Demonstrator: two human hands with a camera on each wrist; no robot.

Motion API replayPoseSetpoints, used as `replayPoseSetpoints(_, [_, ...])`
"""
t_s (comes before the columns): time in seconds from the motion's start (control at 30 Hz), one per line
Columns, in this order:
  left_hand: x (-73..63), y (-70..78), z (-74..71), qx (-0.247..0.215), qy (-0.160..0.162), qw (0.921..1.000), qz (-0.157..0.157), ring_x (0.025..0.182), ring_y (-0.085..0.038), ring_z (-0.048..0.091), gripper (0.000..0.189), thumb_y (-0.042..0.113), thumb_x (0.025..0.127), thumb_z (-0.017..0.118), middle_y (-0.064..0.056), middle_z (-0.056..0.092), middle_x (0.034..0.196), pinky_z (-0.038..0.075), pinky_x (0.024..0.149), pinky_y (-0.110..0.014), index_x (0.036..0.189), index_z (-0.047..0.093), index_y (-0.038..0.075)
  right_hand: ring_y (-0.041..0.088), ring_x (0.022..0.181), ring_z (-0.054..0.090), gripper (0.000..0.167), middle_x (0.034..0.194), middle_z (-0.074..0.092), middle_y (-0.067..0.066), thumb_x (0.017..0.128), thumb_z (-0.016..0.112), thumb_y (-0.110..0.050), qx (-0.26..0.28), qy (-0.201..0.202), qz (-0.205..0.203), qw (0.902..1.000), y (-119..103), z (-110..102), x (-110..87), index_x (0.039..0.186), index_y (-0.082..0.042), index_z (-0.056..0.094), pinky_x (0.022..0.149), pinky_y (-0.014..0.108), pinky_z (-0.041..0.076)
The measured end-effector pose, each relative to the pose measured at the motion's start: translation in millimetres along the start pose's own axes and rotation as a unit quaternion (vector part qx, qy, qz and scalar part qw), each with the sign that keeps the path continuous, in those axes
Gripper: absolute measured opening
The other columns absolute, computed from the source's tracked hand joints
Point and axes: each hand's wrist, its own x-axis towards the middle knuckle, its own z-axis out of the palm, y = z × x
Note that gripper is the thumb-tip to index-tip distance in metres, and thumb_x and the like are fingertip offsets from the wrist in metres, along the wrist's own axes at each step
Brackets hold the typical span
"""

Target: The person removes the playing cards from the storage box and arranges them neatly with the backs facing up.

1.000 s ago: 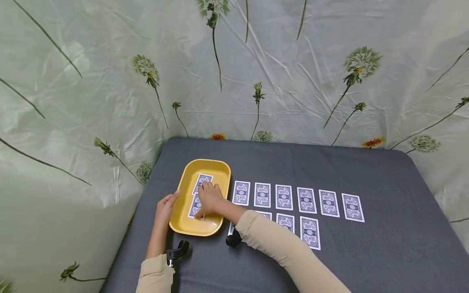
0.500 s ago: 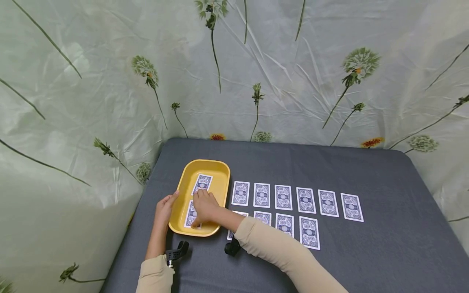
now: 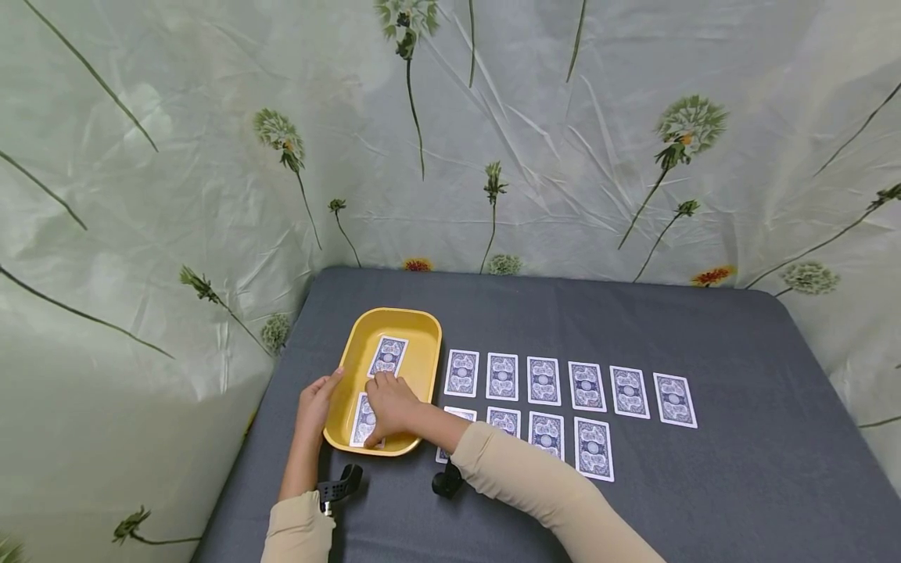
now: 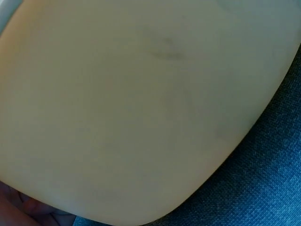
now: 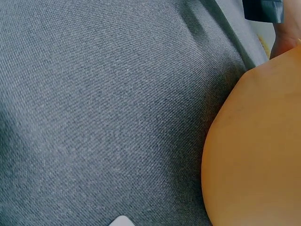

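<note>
In the head view a yellow tray (image 3: 420, 352) lies on the left part of the table. At its left rim is my left hand (image 3: 314, 407), gripping with the thumb on top; its curled fingers (image 4: 33, 207) show by the tray wall in the left wrist view. My right hand (image 3: 390, 405) is inside the tray over a face-down playing card (image 3: 360, 422), fingers toward its far edge and thumb at its near edge. Part of that card is hidden by the hand. Just beyond lies another face-down playing card (image 3: 388, 356) in the tray.
To the right of the tray, face-down cards lie in two rows: a back row (image 3: 544, 381) and a front row (image 3: 594, 448), partly behind the right sleeve (image 3: 535, 485). A grey cloth (image 3: 739, 485) covers the table, and a floral curtain (image 3: 563, 156) hangs behind it.
My right hand has slid toward the near end of the tray, bringing the near card along and widening the gap to the far card. The left hand has stayed at the rim.
</note>
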Motion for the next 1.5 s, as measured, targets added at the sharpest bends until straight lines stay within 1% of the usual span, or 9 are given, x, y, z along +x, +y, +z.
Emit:
replayPoseSetpoints(0.13, [-0.8, 0.0, -0.3, -0.002, -0.001, 1.0000, -0.001, 0.054, -0.013, 0.042, 0.045, 0.046, 0.085, 0.061, 0.003, 0.037, 0.056, 0.037, 0.052, -0.026, 0.066, 0.046, 0.009, 0.016, 0.101, 0.042, 0.090, 0.109, 0.046, 0.003, 0.055, 0.076, -0.066, 0.006, -0.006, -0.006, 0.9999, 0.5, -0.8, -0.7, 0.119, -0.009, 0.050, 0.082, 0.026, 0.038])
replayPoseSetpoints(0.23, [-1.1, 0.1, -0.7, -0.002, -0.004, 1.0000, -0.004, 0.054, -0.013, 0.042, 0.046, 0.047, 0.085, 0.061, 0.003, 0.038, 0.056, 0.037, 0.052, -0.026, 0.066, 0.046, 0.008, 0.016, 0.101, 0.042, 0.089, 0.108, 0.045, 0.003, 0.055, 0.077, -0.066, 0.001, -0.008, -0.012, 0.9999, 0.8, -0.7, -0.8, 0.119, -0.010, 0.050, 0.081, 0.026, 0.037])
replayPoseSetpoints(0.37, [-2.1, 0.7, -1.1, -0.008, -0.012, 0.9999, -0.005, 0.054, -0.013, 0.044, 0.046, 0.048, 0.085, 0.061, 0.004, 0.041, 0.056, 0.038, 0.052, -0.026, 0.067, 0.048, 0.008, 0.017, 0.101, 0.042, 0.091, 0.107, 0.045, 0.003, 0.054, 0.076, -0.067, -0.016, -0.004, -0.019, 0.9997, 1.2, 0.0, -0.9, 0.120, -0.010, 0.048, 0.079, 0.026, 0.038])
replayPoseSetpoints(0.53, [-3.6, 0.7, -1.5, -0.005, -0.010, 0.9999, -0.006, 0.054, -0.013, 0.043, 0.047, 0.049, 0.084, 0.061, 0.004, 0.039, 0.055, 0.038, 0.052, -0.026, 0.067, 0.047, 0.008, 0.017, 0.102, 0.043, 0.093, 0.106, 0.045, 0.003, 0.053, 0.075, -0.069, -0.036, 0.005, -0.028, 0.9989, 2.0, 1.0, -1.8, 0.120, -0.011, 0.047, 0.079, 0.027, 0.038])
replayPoseSetpoints(0.87, [-3.1, -1.8, -0.9, -0.009, -0.007, 0.9999, 0.001, 0.053, -0.010, 0.041, 0.045, 0.047, 0.085, 0.061, 0.005, 0.035, 0.054, 0.037, 0.052, -0.025, 0.063, 0.046, 0.011, 0.016, 0.101, 0.046, 0.092, 0.114, 0.050, 0.002, 0.060, 0.068, -0.071, -0.060, 0.011, -0.070, 0.9956, 5.4, -1.1, -3.4, 0.126, -0.011, 0.045, 0.085, 0.027, 0.041])
replayPoseSetpoints(1.03, [-2.2, -1.8, -0.4, -0.015, -0.014, 0.9998, -0.003, 0.053, -0.011, 0.042, 0.044, 0.046, 0.086, 0.060, 0.004, 0.036, 0.055, 0.038, 0.052, -0.025, 0.065, 0.048, 0.010, 0.015, 0.105, 0.045, 0.090, 0.115, 0.049, 0.002, 0.062, 0.067, -0.070, -0.059, 0.007, -0.083, 0.9947, 7.1, -0.7, -2.8, 0.128, -0.012, 0.046, 0.088, 0.026, 0.041])
replayPoseSetpoints(1.23, [-2.2, -0.1, -0.9, -0.013, -0.016, 0.9998, -0.005, 0.053, -0.011, 0.041, 0.046, 0.048, 0.085, 0.061, 0.003, 0.035, 0.055, 0.037, 0.052, -0.026, 0.065, 0.046, 0.010, 0.014, 0.105, 0.044, 0.092, 0.116, 0.048, 0.002, 0.061, 0.069, -0.069, -0.055, 0.005, -0.093, 0.9941, 8.6, 0.1, -1.4, 0.129, -0.012, 0.045, 0.087, 0.026, 0.040])
replayPoseSetpoints(1.4, [-2.9, 1.7, -1.2, -0.012, -0.019, 0.9997, -0.002, 0.055, -0.012, 0.042, 0.046, 0.049, 0.085, 0.061, 0.004, 0.037, 0.055, 0.037, 0.053, -0.027, 0.066, 0.046, 0.009, 0.015, 0.106, 0.044, 0.092, 0.117, 0.048, 0.002, 0.061, 0.070, -0.069, -0.054, 0.001, -0.092, 0.9943, 9.0, -1.8, -1.3, 0.129, -0.013, 0.046, 0.087, 0.026, 0.040])
replayPoseSetpoints(1.5, [-6.7, 5.6, -1.9, -0.015, -0.019, 0.9997, -0.002, 0.053, -0.012, 0.041, 0.046, 0.047, 0.086, 0.061, 0.004, 0.035, 0.053, 0.037, 0.053, -0.027, 0.064, 0.045, 0.009, 0.015, 0.103, 0.044, 0.091, 0.115, 0.047, 0.002, 0.060, 0.071, -0.068, -0.050, 0.005, -0.089, 0.9948, 9.2, -2.6, -1.3, 0.128, -0.014, 0.045, 0.086, 0.027, 0.039])
